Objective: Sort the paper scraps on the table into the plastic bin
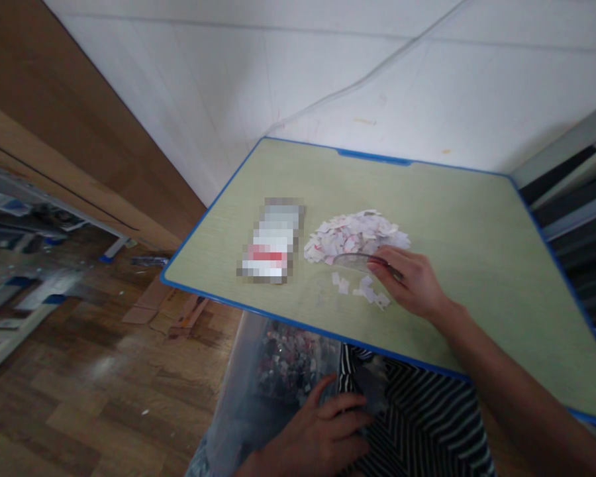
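My right hand (410, 278) is closed around a thin, curved, see-through scraper-like piece (352, 261) with a dark edge. Its far end touches the front of a heap of small white paper scraps (360, 232) on the table. A few loose scraps (372, 290) lie just below the piece. Low in the view, my left hand (332, 424) rests over the right side of a clear plastic bin (233, 377), fingers apart and slightly bent. Dark, red and white bits (293, 358) lie inside that bin. The hand's palm side is hidden.
The pale green table (467, 232) has a blue rim and stands against a white wall (328, 79). A blurred-out phone-shaped object (273, 238) lies left of the heap. Striped cloth (427, 411) covers my lap. Cardboard (179, 305) lies on the wooden floor (104, 358).
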{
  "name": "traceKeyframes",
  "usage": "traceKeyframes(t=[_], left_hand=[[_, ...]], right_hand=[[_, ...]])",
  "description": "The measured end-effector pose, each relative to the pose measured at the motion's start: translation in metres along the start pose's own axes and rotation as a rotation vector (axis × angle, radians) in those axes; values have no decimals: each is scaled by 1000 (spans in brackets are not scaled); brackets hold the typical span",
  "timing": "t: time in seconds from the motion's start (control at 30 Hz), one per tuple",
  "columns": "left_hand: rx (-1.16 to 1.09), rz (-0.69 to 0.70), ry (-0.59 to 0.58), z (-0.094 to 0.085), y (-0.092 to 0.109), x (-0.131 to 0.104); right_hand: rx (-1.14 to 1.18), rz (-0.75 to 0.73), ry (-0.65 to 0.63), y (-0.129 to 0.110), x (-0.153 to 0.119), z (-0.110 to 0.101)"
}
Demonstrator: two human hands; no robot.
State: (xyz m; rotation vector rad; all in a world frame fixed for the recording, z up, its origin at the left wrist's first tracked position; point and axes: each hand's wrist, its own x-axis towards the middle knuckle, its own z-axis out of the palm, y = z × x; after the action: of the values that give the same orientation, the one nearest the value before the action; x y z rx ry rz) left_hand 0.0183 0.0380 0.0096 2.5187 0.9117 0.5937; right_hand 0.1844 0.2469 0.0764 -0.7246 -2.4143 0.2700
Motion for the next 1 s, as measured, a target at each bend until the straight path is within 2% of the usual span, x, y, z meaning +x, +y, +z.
traceKeyframes(t=[0.3,0.67,0.87,1.0], left_hand=[[23,-3,-43,-2,-1,0],[12,-3,-23,-2,0,1],[-5,-9,-38,-2,0,0],[-3,-14,-55,-2,1,0]], right_hand=[[-18,-11,-29,1,1,7],[-25,15,-73,3,0,9],[19,88,-98,2,2,7],[89,121,-159,1,5,4]])
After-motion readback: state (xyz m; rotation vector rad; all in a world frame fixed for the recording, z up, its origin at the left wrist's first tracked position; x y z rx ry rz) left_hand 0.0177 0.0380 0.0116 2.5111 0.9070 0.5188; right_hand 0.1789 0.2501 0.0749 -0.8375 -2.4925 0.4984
